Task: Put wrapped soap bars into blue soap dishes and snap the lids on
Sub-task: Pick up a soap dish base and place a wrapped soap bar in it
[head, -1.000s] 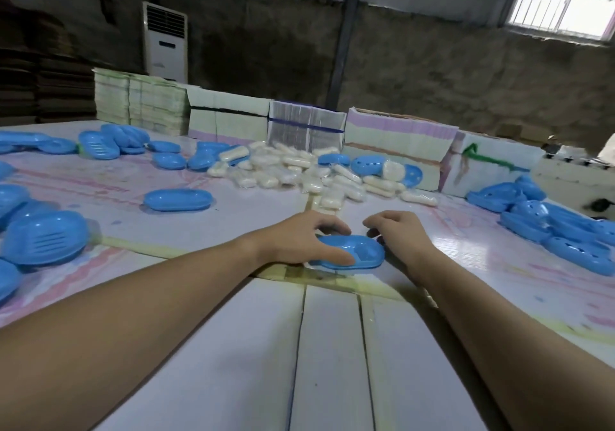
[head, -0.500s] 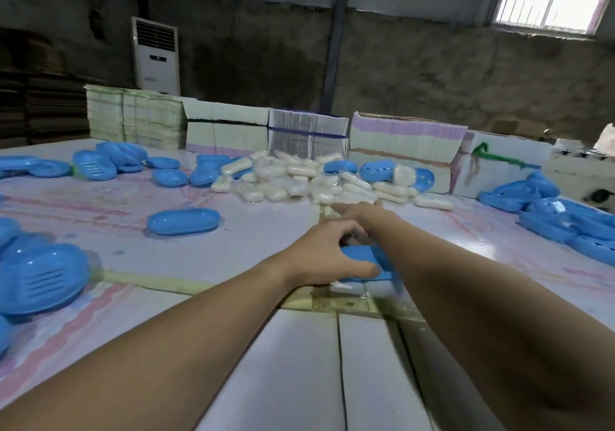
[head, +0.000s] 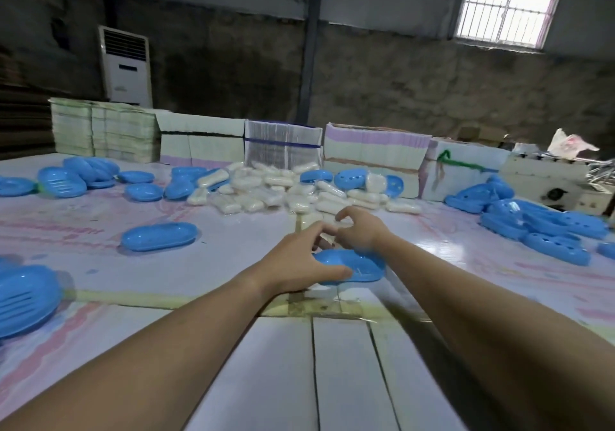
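Dish (head: 361, 269): blue, open side up, on table (head: 233, 257) just in front of you, centre.
L hand (head: 299, 261): your thumb lies on dish's near rim, fingers curled over its far-left edge; grips it.
R hand (head: 357, 231): over dish's far edge, fingers bent, thumb & forefinger curved apart; can't tell if it holds anything.
Soap pile (head: 286, 191): wrapped bars heaped past your hands, near boxes (head: 372, 149).
Spare dish (head: 159, 236): alone, left of you.
More dishes (head: 545, 221): stacked far right; others far left.
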